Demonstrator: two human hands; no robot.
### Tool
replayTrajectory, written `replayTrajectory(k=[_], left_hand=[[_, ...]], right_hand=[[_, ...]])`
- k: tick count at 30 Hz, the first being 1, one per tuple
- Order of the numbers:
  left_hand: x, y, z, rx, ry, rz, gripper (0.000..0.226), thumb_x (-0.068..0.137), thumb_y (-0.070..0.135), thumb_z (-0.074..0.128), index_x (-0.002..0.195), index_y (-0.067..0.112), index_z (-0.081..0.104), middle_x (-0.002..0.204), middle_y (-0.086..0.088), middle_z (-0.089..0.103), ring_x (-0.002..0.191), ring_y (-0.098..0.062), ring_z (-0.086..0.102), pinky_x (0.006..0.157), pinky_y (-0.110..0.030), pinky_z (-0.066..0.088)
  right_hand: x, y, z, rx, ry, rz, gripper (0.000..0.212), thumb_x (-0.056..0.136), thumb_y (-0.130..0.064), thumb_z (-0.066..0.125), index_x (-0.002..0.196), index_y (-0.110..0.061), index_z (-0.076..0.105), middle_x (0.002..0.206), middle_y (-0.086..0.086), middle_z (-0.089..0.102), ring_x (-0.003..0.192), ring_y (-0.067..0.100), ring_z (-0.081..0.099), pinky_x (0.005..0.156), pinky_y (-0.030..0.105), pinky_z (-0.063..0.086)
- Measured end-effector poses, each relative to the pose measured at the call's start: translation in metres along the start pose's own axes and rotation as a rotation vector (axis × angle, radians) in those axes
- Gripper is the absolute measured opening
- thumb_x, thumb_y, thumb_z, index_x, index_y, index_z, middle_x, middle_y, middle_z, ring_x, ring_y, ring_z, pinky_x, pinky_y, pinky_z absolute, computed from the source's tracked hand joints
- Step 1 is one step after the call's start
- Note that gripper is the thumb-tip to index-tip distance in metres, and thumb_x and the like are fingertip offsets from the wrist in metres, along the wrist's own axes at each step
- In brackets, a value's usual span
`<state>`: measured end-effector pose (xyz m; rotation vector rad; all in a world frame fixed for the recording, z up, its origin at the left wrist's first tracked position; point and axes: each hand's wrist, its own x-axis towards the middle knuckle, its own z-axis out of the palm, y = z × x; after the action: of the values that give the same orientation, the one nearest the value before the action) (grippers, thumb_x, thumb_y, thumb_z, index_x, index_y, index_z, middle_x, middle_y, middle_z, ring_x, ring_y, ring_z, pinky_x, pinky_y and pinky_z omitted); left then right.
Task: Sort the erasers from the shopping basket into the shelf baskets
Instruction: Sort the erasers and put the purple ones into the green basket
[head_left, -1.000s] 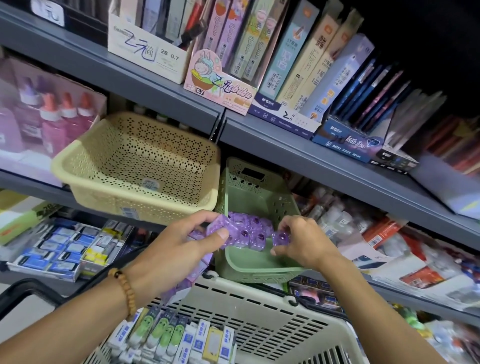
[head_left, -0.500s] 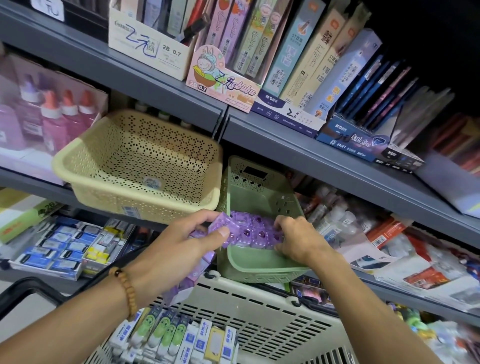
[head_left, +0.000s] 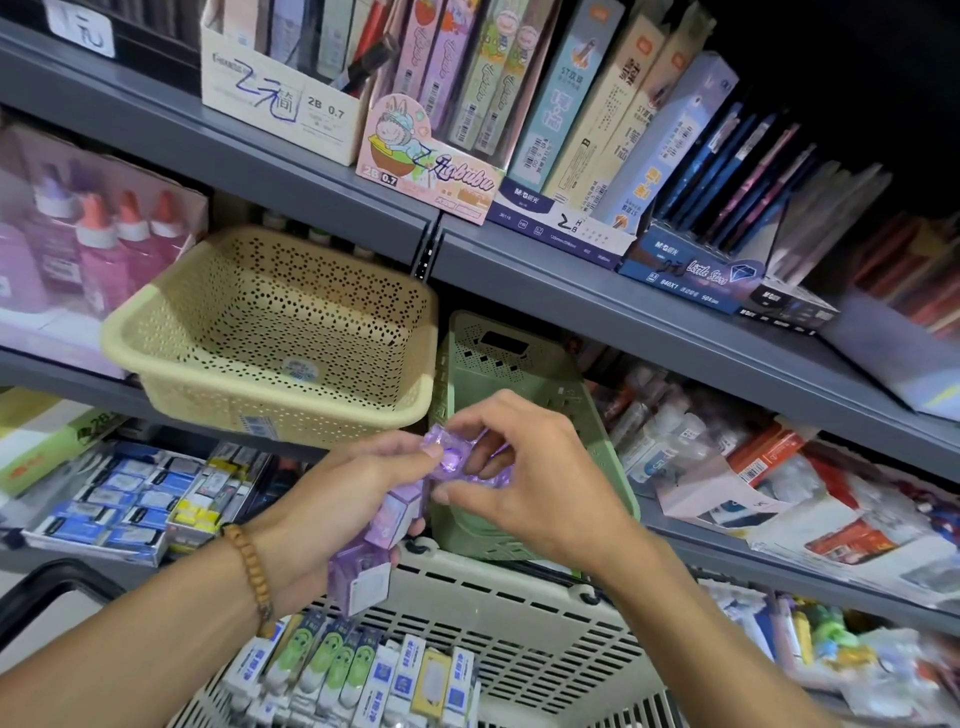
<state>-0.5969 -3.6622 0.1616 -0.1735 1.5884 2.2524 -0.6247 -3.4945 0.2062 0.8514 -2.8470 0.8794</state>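
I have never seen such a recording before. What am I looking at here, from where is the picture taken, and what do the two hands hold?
There is no machine here: a person works with two bare hands, and a camera worn on the head looks forward and down at them. The scene is a shop shelf with stationery. On it stand a yellow basket and a green basket. Below, near the person, is a pale shopping basket with packs of erasers in it. The left hand, with a bead bracelet on the wrist, holds several purple eraser packs. The right hand pinches one clear purple pack in front of the green basket.
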Motion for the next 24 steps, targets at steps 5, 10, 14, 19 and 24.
replayTrajectory(k=[5, 10, 14, 19, 24], left_hand=[[0.003, 0.002, -0.001, -0.064, 0.068, -0.015, 0.013, 0.087, 0.018, 0.064, 0.086, 0.018, 0.077, 0.070, -0.004, 0.063, 0.055, -0.016, 0.058, 0.039, -0.020, 0.038], [0.005, 0.005, 0.000, -0.185, 0.094, -0.039, 0.023, 0.078, 0.012, 0.063, 0.098, 0.008, 0.073, 0.074, -0.004, 0.062, 0.054, -0.016, 0.055, 0.039, -0.019, 0.036], [0.007, 0.006, 0.001, -0.264, 0.124, -0.045, 0.023, 0.083, 0.013, 0.059, 0.101, 0.006, 0.072, 0.076, -0.005, 0.062, 0.055, -0.017, 0.055, 0.039, -0.020, 0.038], [0.009, 0.006, 0.001, -0.341, 0.149, -0.040, 0.021, 0.086, 0.012, 0.055, 0.099, 0.005, 0.071, 0.081, -0.007, 0.063, 0.055, -0.018, 0.054, 0.037, -0.022, 0.040], [0.009, 0.008, 0.001, -0.472, 0.152, -0.040, 0.015, 0.082, 0.012, 0.058, 0.092, 0.007, 0.067, 0.084, -0.009, 0.059, 0.057, -0.019, 0.051, 0.038, -0.020, 0.038]], right_hand=[[-0.001, 0.027, -0.009, -0.092, 0.018, 0.113, 0.027, 0.075, -0.021, 0.077, 0.097, -0.029, 0.064, 0.084, -0.013, 0.063, 0.079, 0.005, 0.061, 0.075, 0.024, 0.054], [-0.002, 0.056, -0.008, -0.207, -0.242, 0.308, 0.027, 0.075, -0.022, 0.079, 0.092, -0.032, 0.060, 0.088, -0.011, 0.061, 0.078, 0.003, 0.055, 0.074, 0.025, 0.048], [0.010, 0.055, 0.005, -0.248, -0.352, 0.267, 0.027, 0.078, -0.018, 0.077, 0.086, -0.030, 0.055, 0.092, -0.007, 0.056, 0.081, 0.007, 0.052, 0.078, 0.029, 0.048], [0.023, 0.059, 0.019, -0.241, -0.387, 0.285, 0.027, 0.078, -0.012, 0.076, 0.098, -0.020, 0.062, 0.084, -0.005, 0.062, 0.079, 0.014, 0.057, 0.076, 0.028, 0.048], [0.022, 0.061, 0.021, -0.214, -0.306, 0.300, 0.022, 0.078, -0.018, 0.078, 0.094, -0.020, 0.062, 0.078, -0.009, 0.063, 0.081, 0.014, 0.057, 0.082, 0.030, 0.051]])
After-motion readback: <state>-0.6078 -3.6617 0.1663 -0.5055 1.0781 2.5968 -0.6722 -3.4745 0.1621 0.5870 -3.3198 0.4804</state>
